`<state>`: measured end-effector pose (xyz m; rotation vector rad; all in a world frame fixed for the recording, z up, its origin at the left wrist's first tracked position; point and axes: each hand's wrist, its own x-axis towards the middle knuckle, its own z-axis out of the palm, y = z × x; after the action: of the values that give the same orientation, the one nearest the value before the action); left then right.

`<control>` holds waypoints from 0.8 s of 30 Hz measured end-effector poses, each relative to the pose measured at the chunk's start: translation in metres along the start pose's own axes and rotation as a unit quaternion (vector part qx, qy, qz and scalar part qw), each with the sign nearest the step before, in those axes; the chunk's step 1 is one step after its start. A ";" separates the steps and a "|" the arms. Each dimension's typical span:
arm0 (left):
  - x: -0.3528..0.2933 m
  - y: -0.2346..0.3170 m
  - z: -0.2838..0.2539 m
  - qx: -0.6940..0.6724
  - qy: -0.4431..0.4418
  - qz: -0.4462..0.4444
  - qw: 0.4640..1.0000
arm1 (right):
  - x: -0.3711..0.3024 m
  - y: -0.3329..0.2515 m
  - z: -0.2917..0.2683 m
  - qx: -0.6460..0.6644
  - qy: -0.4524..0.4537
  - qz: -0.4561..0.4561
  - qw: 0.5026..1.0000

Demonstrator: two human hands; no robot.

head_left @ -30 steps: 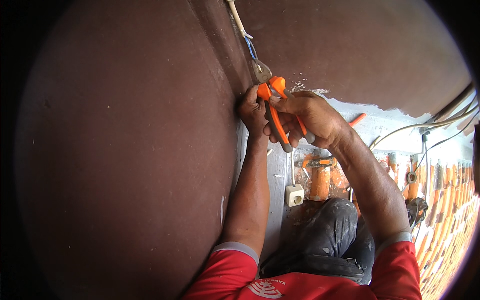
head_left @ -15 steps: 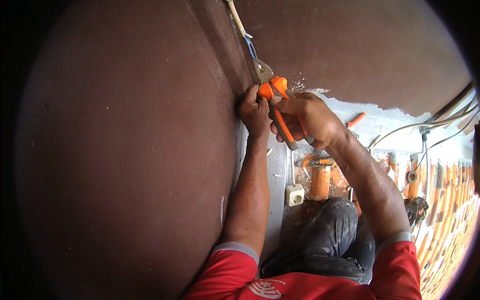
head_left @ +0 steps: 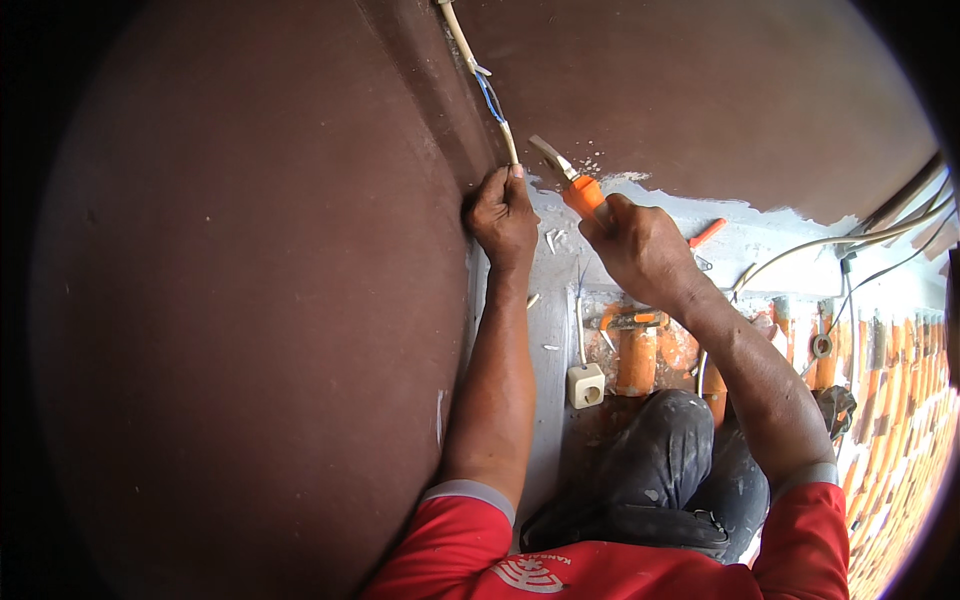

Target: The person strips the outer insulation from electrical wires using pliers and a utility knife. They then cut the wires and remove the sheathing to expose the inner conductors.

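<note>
My left hand [head_left: 503,220] pinches the lower end of a white sheathed cable [head_left: 510,144] beside the brown wall. Above that grip, part of the sheath is gone and blue and dark inner wires [head_left: 489,97] show. The cable runs on up the wall corner. Wrapped round the orange handles of a pair of pliers [head_left: 582,190] is my right hand [head_left: 645,250]. The metal jaws point up and left, just right of the cable and apart from it. Most of the handles are hidden in my fist.
A white socket box [head_left: 586,386] with a short cable lies by my knee. Near it rests an orange-and-black knife-like tool [head_left: 632,320]. A red-handled tool [head_left: 708,233] lies on the pale ledge [head_left: 760,235]. Loose cables [head_left: 840,241] cross at right, above roof tiles [head_left: 890,420].
The pliers have come off the wires and moved right and slightly down, turning in my right hand. The cable's lower end now shows in my left hand's pinch.
</note>
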<state>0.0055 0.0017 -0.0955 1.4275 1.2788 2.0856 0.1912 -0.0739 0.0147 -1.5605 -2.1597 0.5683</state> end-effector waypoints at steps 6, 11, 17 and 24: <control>0.003 -0.007 -0.003 0.003 -0.010 0.042 0.999 | 0.016 -0.022 -0.034 0.366 -0.188 0.073 0.909; 0.002 -0.019 -0.002 0.051 0.002 0.064 0.997 | 0.021 -0.030 -0.033 0.457 -0.218 0.056 0.861; 0.002 -0.015 -0.004 0.025 0.001 0.034 0.999 | 0.027 -0.028 -0.027 0.445 -0.200 0.048 0.871; -0.002 -0.019 -0.003 -0.013 -0.006 -0.003 1.000 | 0.028 -0.031 -0.029 0.479 -0.225 0.051 0.847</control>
<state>-0.0006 0.0097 -0.1122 1.4201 1.2446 2.0801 0.1749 -0.0534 0.0587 -1.0006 -1.5630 1.8456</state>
